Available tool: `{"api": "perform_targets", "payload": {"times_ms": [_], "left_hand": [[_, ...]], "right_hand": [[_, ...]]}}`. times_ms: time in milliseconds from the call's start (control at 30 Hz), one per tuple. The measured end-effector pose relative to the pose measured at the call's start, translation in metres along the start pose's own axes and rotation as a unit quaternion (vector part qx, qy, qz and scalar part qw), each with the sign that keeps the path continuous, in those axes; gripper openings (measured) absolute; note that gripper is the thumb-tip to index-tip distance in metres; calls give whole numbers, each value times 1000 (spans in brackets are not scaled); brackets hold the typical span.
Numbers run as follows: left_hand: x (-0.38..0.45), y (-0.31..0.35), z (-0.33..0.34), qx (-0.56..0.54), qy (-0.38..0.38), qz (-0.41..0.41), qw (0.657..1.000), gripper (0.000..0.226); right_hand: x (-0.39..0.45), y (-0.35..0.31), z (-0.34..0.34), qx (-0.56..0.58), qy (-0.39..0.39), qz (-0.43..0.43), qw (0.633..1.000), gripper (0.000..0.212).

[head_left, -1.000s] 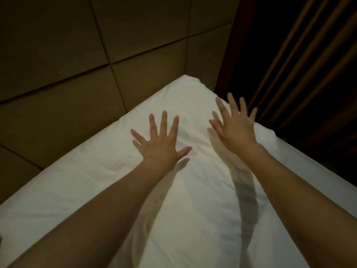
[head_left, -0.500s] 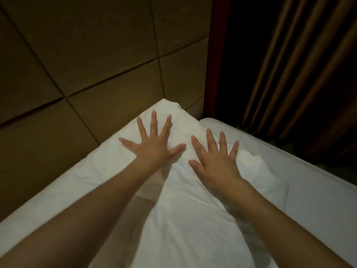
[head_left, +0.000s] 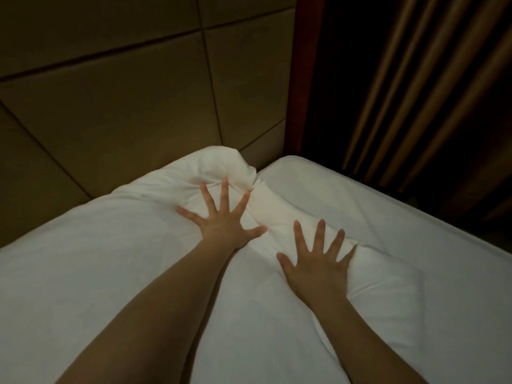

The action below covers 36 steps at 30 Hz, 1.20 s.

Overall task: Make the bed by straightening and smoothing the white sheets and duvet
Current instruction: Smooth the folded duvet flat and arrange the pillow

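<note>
A padded headboard (head_left: 116, 101) is standing at the left, touching the duvet (head_left: 83, 273) that is covering the bed. The left hand (head_left: 221, 223) and right hand (head_left: 318, 267) are pressing flat on the duvet's bunched corner, fingers (head_left: 224, 192) spread wide. Bare sheet (head_left: 374, 200) is lying to the right, with a red post (head_left: 299, 79) and curtain (head_left: 415, 92) behind.

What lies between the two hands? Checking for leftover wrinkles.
Head view: only a raised fold of the white duvet between left hand and right hand.

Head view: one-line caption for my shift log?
Left hand and right hand, fingers spread, press flat on the white duvet by its bunched corner.
</note>
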<state>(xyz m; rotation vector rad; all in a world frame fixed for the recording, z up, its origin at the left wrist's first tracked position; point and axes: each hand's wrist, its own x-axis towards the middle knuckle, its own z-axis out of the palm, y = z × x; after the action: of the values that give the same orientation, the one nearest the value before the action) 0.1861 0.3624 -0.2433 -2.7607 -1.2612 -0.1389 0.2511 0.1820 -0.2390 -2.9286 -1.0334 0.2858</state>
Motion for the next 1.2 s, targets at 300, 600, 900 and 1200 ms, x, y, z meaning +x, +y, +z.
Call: {"api": "perform_targets", "payload": {"times_ms": [300,600,900,1200], "left_hand": [[-67,13,-69,0,-159,49,986,81],[-163,-128,-178,38,-136,-68,988,84],[-251,-247,-113,4,-106,-146,984,86],[-301,-284,-139,-136,-155,-329,921,108]], "right_hand": [[-12,7,-17,36,-41,37,998,70],[-93,-77,-126,43,25,-73,996,74],[-141,-257,-39,-87,28,-300,950,61],[-249,-276,-67,-30,-95,-327,940,66]]}}
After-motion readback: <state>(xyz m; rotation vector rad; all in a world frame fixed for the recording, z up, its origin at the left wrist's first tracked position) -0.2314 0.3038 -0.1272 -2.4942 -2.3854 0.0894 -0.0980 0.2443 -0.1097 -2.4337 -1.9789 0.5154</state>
